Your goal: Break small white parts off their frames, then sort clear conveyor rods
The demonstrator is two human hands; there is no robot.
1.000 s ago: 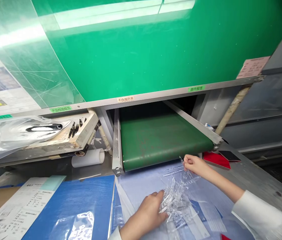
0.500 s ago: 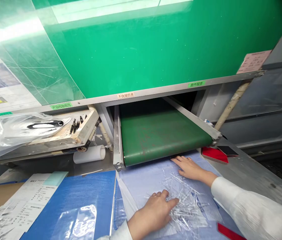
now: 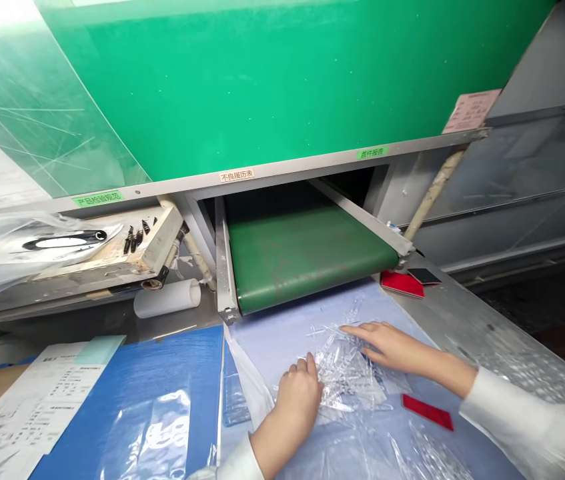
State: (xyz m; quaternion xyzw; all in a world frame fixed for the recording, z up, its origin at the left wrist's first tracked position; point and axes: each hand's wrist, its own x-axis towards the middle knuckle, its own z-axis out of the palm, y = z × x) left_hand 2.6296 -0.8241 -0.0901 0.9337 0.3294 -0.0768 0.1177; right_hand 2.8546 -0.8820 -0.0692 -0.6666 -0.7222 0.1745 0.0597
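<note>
Many thin clear plastic pieces (image 3: 345, 377) lie heaped on a pale blue sheet (image 3: 282, 333) below the conveyor. My left hand (image 3: 299, 393) rests against the left side of the heap, fingers bent and pointing up, and whether anything is between them is hidden. At the heap's upper right, my right hand (image 3: 385, 341) reaches in from the right with its fingers stretched out, the index fingertip touching the top pieces. A red strip (image 3: 427, 412) lies on the sheet to the lower right of the heap.
A green conveyor belt (image 3: 307, 253) ends just beyond the sheet. Blue board (image 3: 162, 373), papers (image 3: 42, 380) and a clear bag (image 3: 162, 427) lie left. A white roll (image 3: 167, 299) sits under the shelf (image 3: 157, 260). Red pads (image 3: 402, 283) lie right of the belt.
My right hand has drawn back from the belt's edge toward the heap. The pieces are gathered closer together. The view has shifted, and more of the sheet's near part shows.
</note>
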